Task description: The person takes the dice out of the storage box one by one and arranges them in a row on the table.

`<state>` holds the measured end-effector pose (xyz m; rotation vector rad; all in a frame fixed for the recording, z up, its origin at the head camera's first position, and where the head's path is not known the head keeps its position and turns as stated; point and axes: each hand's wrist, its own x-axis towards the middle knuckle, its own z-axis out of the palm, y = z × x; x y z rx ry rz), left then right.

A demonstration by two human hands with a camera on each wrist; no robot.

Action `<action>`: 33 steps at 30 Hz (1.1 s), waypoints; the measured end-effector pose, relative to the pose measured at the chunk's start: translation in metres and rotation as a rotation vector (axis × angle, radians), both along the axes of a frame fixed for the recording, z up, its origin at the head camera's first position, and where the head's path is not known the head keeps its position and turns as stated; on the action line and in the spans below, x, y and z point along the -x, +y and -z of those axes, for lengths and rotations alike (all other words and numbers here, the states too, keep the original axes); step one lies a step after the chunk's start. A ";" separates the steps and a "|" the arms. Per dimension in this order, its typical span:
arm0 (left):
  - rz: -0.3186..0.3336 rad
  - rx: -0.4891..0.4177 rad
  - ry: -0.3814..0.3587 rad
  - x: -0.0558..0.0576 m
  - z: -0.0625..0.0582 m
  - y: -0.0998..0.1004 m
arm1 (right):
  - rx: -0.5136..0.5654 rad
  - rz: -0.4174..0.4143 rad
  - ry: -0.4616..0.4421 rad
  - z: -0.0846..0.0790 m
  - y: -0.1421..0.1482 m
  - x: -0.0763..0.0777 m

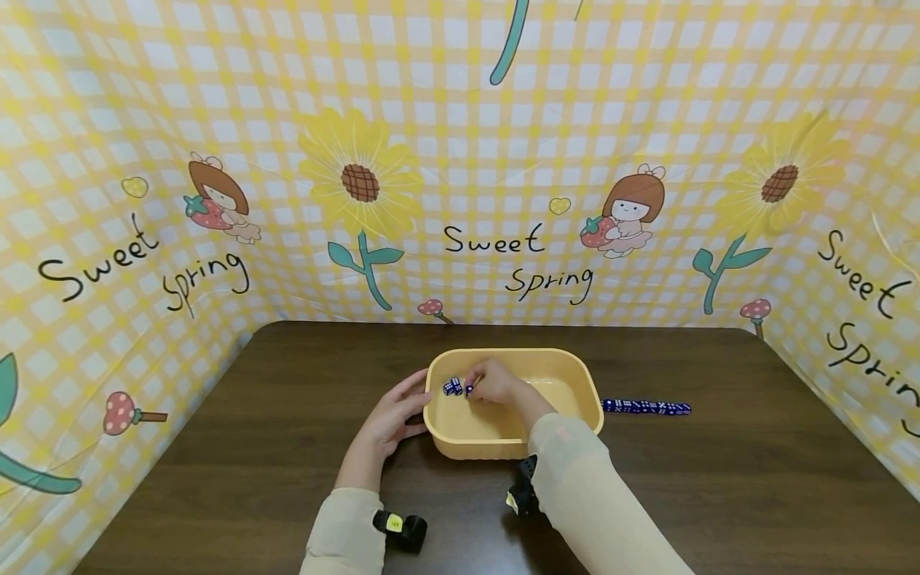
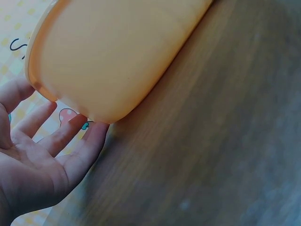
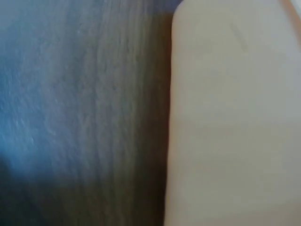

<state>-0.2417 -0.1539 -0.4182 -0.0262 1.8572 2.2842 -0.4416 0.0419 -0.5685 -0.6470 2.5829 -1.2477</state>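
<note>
Dice (image 1: 449,389), dark blue with white pips, lie inside the yellow tub (image 1: 481,450) near its left end. Beside them the right hand (image 1: 492,382) pinches another die (image 1: 469,390). The left hand (image 1: 391,415), fingers extended and spread, touches the tub's left outer wall. A row of dice (image 1: 647,407) runs rightward along the surface (image 1: 287,447) from just beside the tub's right end.
</note>
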 end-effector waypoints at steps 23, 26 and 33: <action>0.004 0.016 -0.002 0.001 0.001 0.000 | -0.082 0.050 -0.022 -0.223 0.046 -0.135; 0.006 0.014 -0.010 0.001 0.001 0.002 | -0.097 0.020 -0.014 -0.233 0.059 -0.135; -0.003 0.018 -0.015 0.002 0.001 0.000 | -0.114 0.035 0.008 -0.252 0.083 -0.134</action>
